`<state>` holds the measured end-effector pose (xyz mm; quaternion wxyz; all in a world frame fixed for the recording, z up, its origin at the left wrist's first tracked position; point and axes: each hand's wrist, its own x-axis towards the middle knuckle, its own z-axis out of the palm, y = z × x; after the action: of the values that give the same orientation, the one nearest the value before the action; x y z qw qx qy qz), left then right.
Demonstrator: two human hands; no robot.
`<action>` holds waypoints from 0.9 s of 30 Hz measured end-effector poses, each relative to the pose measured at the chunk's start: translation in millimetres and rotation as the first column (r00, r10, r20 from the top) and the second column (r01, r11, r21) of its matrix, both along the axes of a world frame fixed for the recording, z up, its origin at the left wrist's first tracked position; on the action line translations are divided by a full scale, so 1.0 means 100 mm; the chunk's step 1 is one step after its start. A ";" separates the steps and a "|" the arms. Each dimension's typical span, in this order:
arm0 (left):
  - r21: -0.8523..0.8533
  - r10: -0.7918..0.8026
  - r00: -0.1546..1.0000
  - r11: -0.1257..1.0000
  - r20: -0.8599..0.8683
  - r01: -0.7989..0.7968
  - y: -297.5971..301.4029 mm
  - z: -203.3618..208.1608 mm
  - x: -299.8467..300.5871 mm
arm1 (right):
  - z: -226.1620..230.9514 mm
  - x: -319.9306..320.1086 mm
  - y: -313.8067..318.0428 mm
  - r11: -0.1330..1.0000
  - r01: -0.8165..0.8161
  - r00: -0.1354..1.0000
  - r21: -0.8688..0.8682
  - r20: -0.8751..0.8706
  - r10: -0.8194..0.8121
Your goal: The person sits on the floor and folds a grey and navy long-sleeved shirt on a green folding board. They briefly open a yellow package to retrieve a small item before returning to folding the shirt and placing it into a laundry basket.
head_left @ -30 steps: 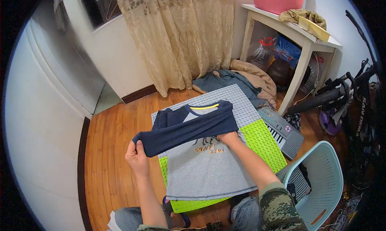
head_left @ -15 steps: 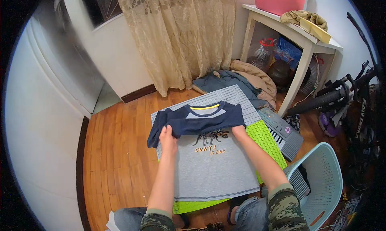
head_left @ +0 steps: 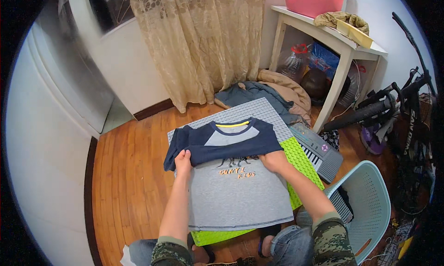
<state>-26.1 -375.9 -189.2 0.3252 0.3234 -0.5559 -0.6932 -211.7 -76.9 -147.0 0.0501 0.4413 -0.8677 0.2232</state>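
Note:
A child's grey long-sleeved shirt (head_left: 238,196) with navy sleeves and yellow tape inside the collar lies flat, its collar pointing away from me. One navy sleeve (head_left: 222,151) is folded across the chest, over part of a dinosaur print. My left hand (head_left: 183,161) pinches the lower edge of the navy fabric at the left. At the right, my right hand (head_left: 274,162) is closed on the same sleeve's lower edge, its fingertips partly hidden. Beneath the shirt is a studded building-block tabletop (head_left: 259,107), grey at the far end and lime green nearer me.
A light blue plastic basket (head_left: 372,196) with striped cloth inside stands at the right. Behind it are a keyboard (head_left: 319,152) and a bicycle (head_left: 393,104). Jackets (head_left: 259,94) lie on the floor beyond the tabletop, beside a white table (head_left: 344,46) carrying a pink tub (head_left: 314,0).
My right hand has moved down and left along the sleeve, now with its back showing. The sleeve lies lower across the chest, uncovering more grey below the collar. My left hand is slightly lower.

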 end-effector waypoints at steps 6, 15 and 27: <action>0.001 -0.093 0.982 0.996 0.167 0.095 0.15 0.26 0.01 | 0.42 0.04 0.05 0.849 -0.168 0.979 0.501 0.188 0.083; -0.233 -0.078 0.987 0.966 0.142 0.110 0.18 0.15 -0.03 | 0.45 -0.70 -0.27 0.950 0.291 0.926 0.114 0.215 -0.310; -0.375 0.004 0.996 0.926 0.084 0.028 0.30 0.13 0.15 | 0.12 -0.81 -0.35 0.804 0.574 0.801 -0.153 0.308 -0.514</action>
<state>-11.2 -345.4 -176.1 0.3535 0.2801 -0.6934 -0.5619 -292.5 -111.5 -135.2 0.0548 0.1304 -0.9239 0.3556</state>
